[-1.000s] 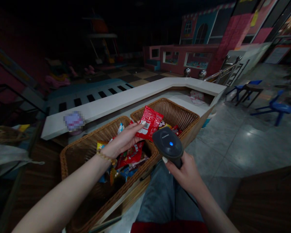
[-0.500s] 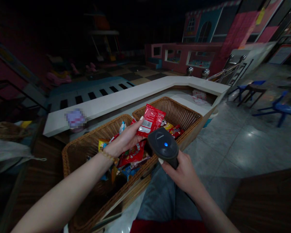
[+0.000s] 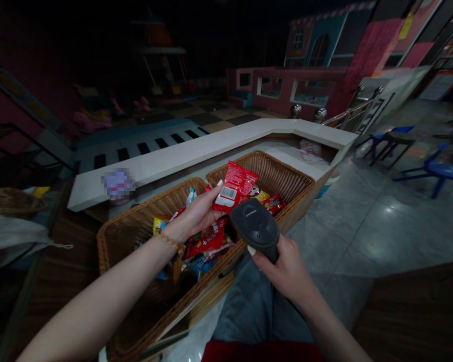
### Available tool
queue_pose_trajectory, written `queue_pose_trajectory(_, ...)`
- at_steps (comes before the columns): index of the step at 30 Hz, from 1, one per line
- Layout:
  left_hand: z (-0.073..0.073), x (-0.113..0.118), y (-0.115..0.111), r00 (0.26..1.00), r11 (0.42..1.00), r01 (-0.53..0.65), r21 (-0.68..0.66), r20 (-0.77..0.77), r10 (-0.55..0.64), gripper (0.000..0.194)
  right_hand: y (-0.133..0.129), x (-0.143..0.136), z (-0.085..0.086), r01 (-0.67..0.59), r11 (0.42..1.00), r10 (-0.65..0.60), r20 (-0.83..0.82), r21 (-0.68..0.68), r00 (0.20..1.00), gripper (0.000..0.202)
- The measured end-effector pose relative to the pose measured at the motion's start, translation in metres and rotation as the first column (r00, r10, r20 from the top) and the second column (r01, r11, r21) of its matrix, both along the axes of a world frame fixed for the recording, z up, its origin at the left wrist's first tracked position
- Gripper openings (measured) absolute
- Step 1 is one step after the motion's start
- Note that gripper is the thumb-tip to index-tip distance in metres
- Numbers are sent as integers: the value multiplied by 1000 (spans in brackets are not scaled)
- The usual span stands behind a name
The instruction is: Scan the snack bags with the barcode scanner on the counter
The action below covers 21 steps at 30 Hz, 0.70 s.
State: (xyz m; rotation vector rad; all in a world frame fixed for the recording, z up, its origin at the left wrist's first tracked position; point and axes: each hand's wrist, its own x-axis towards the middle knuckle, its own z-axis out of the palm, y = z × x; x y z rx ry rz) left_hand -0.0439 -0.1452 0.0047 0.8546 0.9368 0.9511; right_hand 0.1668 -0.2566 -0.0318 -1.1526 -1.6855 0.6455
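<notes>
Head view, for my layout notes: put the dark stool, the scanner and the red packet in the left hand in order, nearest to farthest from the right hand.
1. Scanner: gripped in the right hand itself.
2. Red packet: ahead and to the left, held in the left hand.
3. Dark stool: well off to the right, on the floor.

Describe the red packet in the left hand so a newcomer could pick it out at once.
Start at the white counter, then find two wicker baskets beside it. Where they meet, the left hand holds a red packet; unlike packets lying in the baskets, it is raised, barcode showing.
</notes>
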Motion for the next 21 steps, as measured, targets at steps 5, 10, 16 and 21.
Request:
queue_pose_trajectory(5,5,-5,-1,1000,999,7,49,-11,-6,35,0,2,3,-20,1000,20,-55,-10,998,3)
queue_pose_trajectory(10,26,-21,2,982,980,-74,183,-160,104,17,1,9,4,5,1000,-3,-47,28,999,11)
queue_pose_trajectory(16,73,-68,9,758,970,218,106,-645,-100,28,4,21,-1,87,990,-87,-5,110,996,9)
queue_pose_trajectory(21,79,-92,26,498,919,311,243,-865,60,27,7,32,-5,110,992,-109,-13,67,994,18)
